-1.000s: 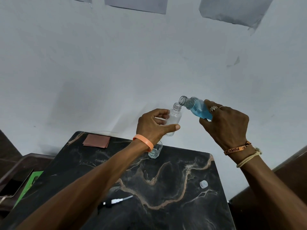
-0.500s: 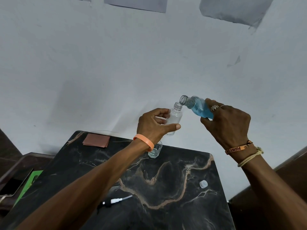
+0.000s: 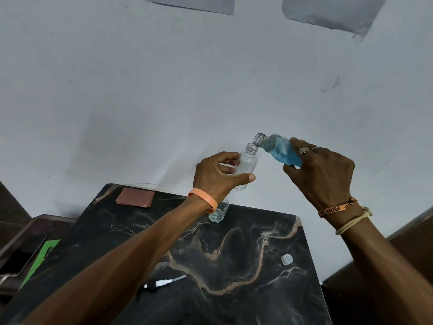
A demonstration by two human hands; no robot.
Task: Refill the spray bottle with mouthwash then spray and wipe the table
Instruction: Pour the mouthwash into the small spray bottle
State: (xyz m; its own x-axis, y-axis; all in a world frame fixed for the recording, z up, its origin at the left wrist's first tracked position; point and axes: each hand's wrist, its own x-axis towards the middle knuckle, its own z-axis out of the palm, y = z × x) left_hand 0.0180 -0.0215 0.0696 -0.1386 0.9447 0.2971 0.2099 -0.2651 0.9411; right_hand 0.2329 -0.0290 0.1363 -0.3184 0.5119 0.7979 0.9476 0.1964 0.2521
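Head view is showing, at far left, a phone (image 3: 21,256) lying on a low dark side surface beside a green card (image 3: 43,254). On the far left corner of the dark marbled counter (image 3: 234,266) a brown cloth (image 3: 136,197) is lying flat. Nearer the front, a spray head (image 3: 159,283) with its dip tube is lying on its side. Above the counter's far edge the left hand (image 3: 218,174) is holding the spray bottle (image 3: 247,164) in the air, its fingers (image 3: 228,158) curling round the far side of the clear body and the thumb stretching across the near side. The bottle is standing nearly upright, uncapped and looking empty. Below the wrist a small glass (image 3: 219,213) is sitting on the counter. To the right, the mouthwash bottle (image 3: 278,148) is tilting with its open neck just above the spray bottle's mouth; whether the rims are touching I cannot tell. Blue liquid is pooling in its lower body, short of the neck. The right hand (image 3: 321,174) is wrapping its fingers (image 3: 302,146) round that body. A white cap (image 3: 286,259) is resting on the counter's right side.
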